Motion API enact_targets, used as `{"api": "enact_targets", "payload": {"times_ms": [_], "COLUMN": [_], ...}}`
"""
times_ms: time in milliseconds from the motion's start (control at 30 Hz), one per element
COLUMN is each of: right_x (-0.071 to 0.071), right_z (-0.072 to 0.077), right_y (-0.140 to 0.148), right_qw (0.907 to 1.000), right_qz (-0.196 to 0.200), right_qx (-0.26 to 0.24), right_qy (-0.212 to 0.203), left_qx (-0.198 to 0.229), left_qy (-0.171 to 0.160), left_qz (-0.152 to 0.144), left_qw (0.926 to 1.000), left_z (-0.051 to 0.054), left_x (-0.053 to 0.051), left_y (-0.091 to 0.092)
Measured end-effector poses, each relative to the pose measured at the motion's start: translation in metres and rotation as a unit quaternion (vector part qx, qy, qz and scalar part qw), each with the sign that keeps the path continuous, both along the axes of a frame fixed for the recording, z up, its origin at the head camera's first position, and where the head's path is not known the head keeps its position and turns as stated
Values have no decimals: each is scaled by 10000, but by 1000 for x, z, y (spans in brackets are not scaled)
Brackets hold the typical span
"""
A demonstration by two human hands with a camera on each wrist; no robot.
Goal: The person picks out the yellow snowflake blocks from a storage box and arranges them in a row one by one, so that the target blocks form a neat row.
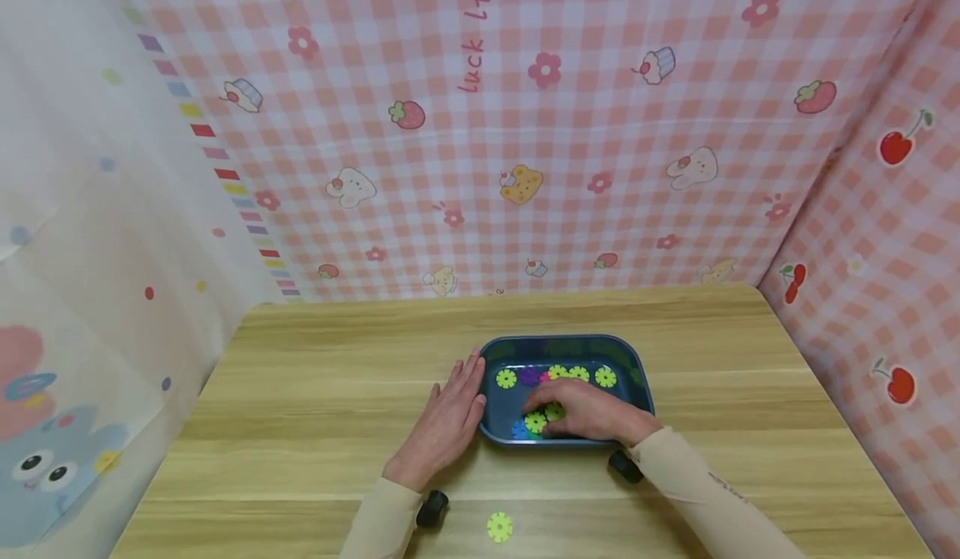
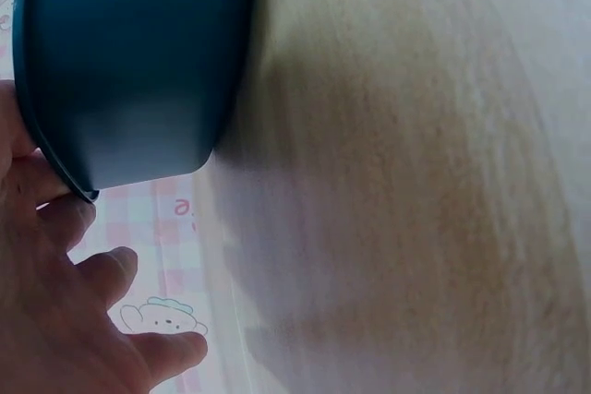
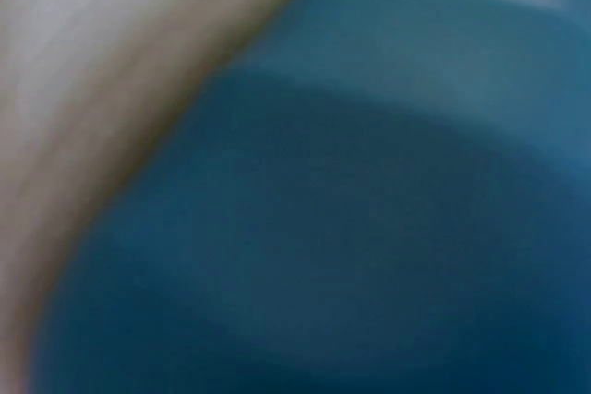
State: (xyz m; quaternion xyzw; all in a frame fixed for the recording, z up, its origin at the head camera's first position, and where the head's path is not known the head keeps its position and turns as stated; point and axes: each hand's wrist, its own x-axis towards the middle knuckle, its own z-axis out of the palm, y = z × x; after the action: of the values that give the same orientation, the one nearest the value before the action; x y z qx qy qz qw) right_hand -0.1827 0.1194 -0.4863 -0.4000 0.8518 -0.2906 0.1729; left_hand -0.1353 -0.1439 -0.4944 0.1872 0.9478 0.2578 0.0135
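A dark blue tray (image 1: 495, 406) holds several yellow-green notched discs (image 1: 605, 376), a purple one (image 1: 531, 376), a partly covered pink one and a blue one (image 1: 520, 430). Fairly straight fingers of the left hand (image 1: 448, 426) rest at the tray's left end; in the left wrist view the hand (image 2: 65, 292) touches the rim of the tray (image 2: 138, 62). Inside the tray, the right hand (image 1: 588, 411) bends its fingers and thumb around two yellow-green discs (image 1: 535, 422); whether it grips one is unclear. The right wrist view shows blurred skin (image 3: 120, 71) against the blue tray (image 3: 323, 228).
One yellow-green disc (image 1: 499, 527) lies on the wooden table (image 1: 337, 376) near its front edge, in front of the tray. Patterned cloths (image 1: 450, 151) hang behind the table and at both sides.
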Motion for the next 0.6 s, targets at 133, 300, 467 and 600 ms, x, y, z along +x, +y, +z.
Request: {"api": "enact_targets", "payload": {"times_ms": [133, 300, 467, 600], "right_x": [-3, -5, -5, -4], "right_z": [-4, -11, -12, -9], "right_y": [0, -1, -2, -1], "right_qw": [9999, 9994, 9991, 9995], "right_qz": [118, 242, 263, 183], "right_qx": [-20, 95, 128, 10], "right_qy": [66, 246, 291, 246], "left_qx": [7, 16, 42, 10], "left_qy": [0, 35, 64, 36], "left_qz": [-11, -24, -32, -18], "left_qw": [10000, 10000, 10000, 10000], "left_z": [0, 0, -1, -1], "left_x": [0, 1, 0, -1], "left_y": [0, 0, 0, 0]}}
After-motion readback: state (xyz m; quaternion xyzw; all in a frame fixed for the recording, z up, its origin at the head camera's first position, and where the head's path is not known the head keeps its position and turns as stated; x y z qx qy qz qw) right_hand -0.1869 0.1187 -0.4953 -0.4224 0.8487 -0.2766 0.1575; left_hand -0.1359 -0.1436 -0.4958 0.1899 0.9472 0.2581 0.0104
